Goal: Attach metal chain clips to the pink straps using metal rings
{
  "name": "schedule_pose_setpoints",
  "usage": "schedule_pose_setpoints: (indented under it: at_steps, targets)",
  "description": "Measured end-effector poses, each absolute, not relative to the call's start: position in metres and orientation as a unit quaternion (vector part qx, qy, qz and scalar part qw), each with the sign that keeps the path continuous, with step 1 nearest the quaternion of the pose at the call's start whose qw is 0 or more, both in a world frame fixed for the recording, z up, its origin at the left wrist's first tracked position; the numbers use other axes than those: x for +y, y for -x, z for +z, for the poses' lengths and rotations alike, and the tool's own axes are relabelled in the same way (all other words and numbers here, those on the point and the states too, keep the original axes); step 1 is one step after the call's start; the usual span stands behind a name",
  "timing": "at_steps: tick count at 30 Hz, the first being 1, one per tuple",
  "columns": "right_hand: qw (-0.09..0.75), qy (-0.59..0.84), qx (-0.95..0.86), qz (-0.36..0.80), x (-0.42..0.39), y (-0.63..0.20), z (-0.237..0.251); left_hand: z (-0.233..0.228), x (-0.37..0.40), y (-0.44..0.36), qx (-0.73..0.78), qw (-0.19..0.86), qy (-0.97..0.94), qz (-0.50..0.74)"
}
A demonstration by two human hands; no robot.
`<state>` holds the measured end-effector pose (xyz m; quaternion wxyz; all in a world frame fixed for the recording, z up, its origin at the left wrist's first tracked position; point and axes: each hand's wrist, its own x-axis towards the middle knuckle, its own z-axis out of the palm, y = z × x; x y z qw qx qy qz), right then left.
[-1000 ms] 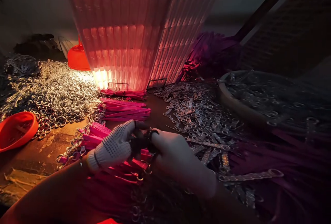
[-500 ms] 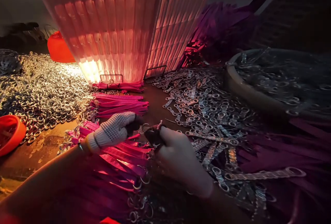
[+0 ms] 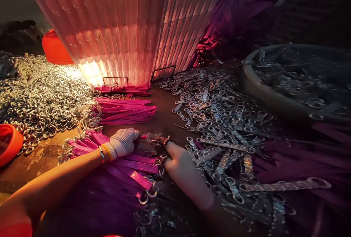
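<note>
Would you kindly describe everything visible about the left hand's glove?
The glove on the left hand is a white knitted work glove with a dotted texture and a yellow cuff band at the wrist. It is brightly lit, knuckles up, resting on the fanned pink straps, fingers curled toward the right hand.

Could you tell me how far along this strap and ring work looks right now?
Done: pink straps with rings lie fanned under the wrists, and more are stacked behind. In hand: the left hand and right hand meet over a small metal piece. Left: big piles of loose rings and metal links.
</note>
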<state>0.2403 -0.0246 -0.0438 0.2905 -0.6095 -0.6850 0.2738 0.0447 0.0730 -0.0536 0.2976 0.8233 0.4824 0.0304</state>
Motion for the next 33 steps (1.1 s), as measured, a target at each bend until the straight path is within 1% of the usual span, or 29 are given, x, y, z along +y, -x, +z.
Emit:
schedule_pose_setpoints:
  at_steps: [2, 4, 8, 9, 11, 14, 20, 23, 25, 29, 30, 33]
  targets:
    - [0.260, 0.625, -0.692, 0.251, -0.030, -0.237, -0.046, -0.048, 0.077, -0.046, 0.476, 0.317, -0.817, 0.075]
    - [0.250, 0.637, -0.692, 0.232, -0.034, -0.235, -0.046, -0.039, 0.075, -0.047, 0.461, 0.379, -0.793, 0.125]
    - [0.303, 0.602, -0.698, 0.242, -0.038, -0.232, -0.033, -0.010, 0.052, -0.043, 0.439, 0.595, -0.642, 0.201]
    - [0.313, 0.588, -0.704, 0.246, -0.038, -0.231, -0.028, -0.003, 0.044, -0.040, 0.437, 0.628, -0.607, 0.214]
    - [0.314, 0.570, -0.722, 0.235, -0.039, -0.226, -0.018, 0.009, 0.027, -0.033, 0.430, 0.652, -0.577, 0.237]
    - [0.271, 0.569, -0.755, 0.180, -0.039, -0.217, -0.006, 0.018, 0.006, -0.024, 0.435, 0.655, -0.567, 0.247]
    - [0.124, 0.556, -0.821, 0.037, -0.042, -0.193, 0.006, 0.021, -0.010, -0.015, 0.481, 0.602, -0.594, 0.230]
    - [0.067, 0.529, -0.846, -0.023, -0.046, -0.185, 0.011, 0.020, -0.011, -0.011, 0.483, 0.584, -0.615, 0.218]
    - [0.045, 0.515, -0.854, -0.051, -0.047, -0.183, 0.013, 0.018, -0.012, -0.008, 0.469, 0.560, -0.648, 0.216]
    - [0.033, 0.511, -0.856, -0.066, -0.047, -0.181, 0.012, 0.004, -0.015, -0.005, 0.442, 0.472, -0.735, 0.204]
    - [0.033, 0.508, -0.858, -0.069, -0.046, -0.179, 0.011, 0.000, -0.016, -0.004, 0.435, 0.474, -0.740, 0.196]
    - [0.032, 0.501, -0.862, -0.075, -0.044, -0.175, 0.008, -0.014, -0.019, -0.001, 0.405, 0.542, -0.709, 0.199]
